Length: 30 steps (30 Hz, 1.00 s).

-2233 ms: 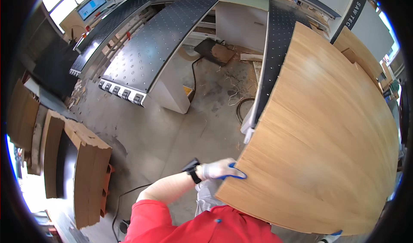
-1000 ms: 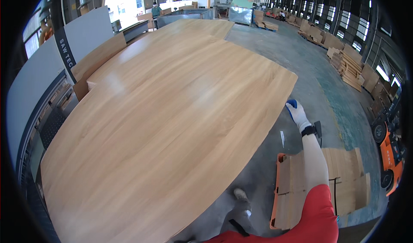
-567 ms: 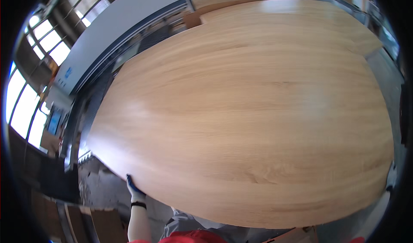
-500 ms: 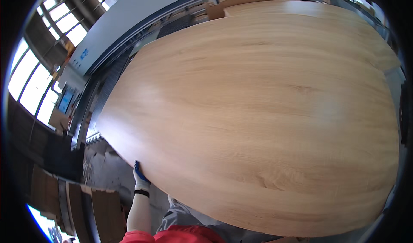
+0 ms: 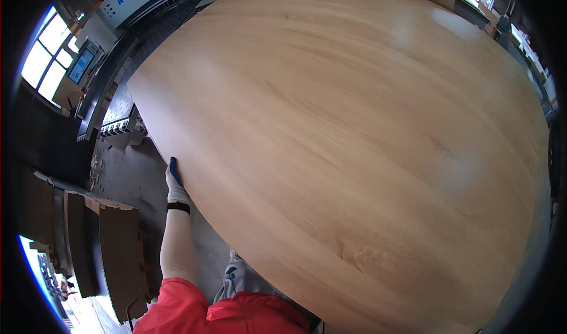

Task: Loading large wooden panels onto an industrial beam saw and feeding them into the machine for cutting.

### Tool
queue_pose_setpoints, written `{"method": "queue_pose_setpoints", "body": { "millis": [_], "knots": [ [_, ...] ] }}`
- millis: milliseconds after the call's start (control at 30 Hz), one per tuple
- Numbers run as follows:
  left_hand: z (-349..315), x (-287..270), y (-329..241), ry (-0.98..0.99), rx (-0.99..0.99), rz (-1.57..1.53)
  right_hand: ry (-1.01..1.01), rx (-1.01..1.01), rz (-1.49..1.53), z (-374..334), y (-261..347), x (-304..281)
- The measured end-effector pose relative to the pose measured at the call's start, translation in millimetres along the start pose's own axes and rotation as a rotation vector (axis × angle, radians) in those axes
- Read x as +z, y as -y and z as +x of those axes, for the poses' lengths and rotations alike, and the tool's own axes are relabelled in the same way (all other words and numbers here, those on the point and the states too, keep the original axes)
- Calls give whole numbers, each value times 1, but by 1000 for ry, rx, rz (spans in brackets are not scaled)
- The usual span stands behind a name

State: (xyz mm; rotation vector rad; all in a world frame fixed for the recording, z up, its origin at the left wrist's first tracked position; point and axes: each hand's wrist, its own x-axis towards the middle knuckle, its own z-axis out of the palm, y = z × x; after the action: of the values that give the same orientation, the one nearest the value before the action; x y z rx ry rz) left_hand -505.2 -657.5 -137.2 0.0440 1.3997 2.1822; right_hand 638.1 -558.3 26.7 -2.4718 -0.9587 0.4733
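Head view: left hand (image 5: 174,181), grip on wood-grain panel (image 5: 336,145), fingers hidden beneath; right hand unseen.

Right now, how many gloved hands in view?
1: the left hand, at the left edge of the large wood-grain board, blue-tipped thumb on top. Another may be hidden by the board or out of frame.

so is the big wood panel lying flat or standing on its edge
Flat, or nearly so: the wood panel shows its broad face upward, with the left hand at its edge; slight tilt cannot be told.
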Motion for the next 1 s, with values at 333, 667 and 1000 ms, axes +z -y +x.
{"method": "queue_pose_setpoints", "body": {
  "millis": [333, 667, 1000],
  "knots": [
    [-62, -3, 52, 178, -367, -418, 290, 106, 286, -295, -7, 146],
    [-35, -151, -54, 502, -273, -902, 1376, 77, 916, -766, 254, 372],
    [-23, -550, -437, -467, 627, -441, 2555, -991, 287, -1121, 457, 449]
  ]
}}
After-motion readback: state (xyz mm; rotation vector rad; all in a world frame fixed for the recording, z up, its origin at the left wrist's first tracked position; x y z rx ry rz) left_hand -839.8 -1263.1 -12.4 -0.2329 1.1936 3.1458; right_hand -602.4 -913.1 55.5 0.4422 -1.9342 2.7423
